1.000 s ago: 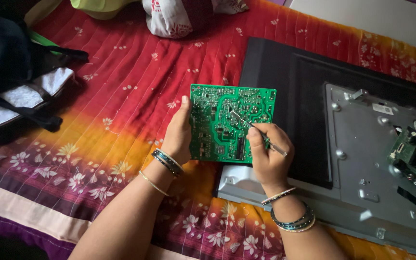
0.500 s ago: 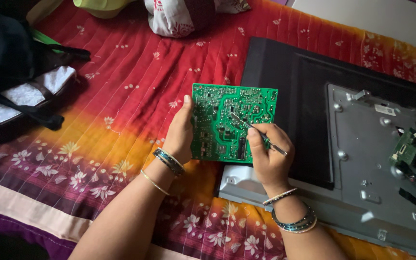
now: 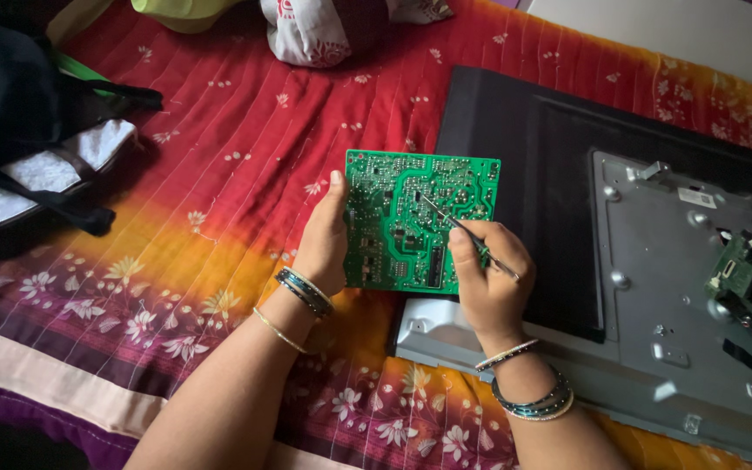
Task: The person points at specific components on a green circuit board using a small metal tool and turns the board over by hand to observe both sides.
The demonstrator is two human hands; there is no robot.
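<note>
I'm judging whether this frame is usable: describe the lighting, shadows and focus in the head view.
Head view: soft daylight, no harsh glare; the green circuit board and both hands are sharp; the black bag at upper left sinks into shadow; the grey metal panel shows only a dull sheen.

To my right a flat-screen television (image 3: 533,165) lies face down on the quilt, its dark rectangular back turned up at me. Its grey metal rear plate (image 3: 654,287) carries a small white rectangular label (image 3: 696,198) near the upper edge; I see no packages or signs.
</note>
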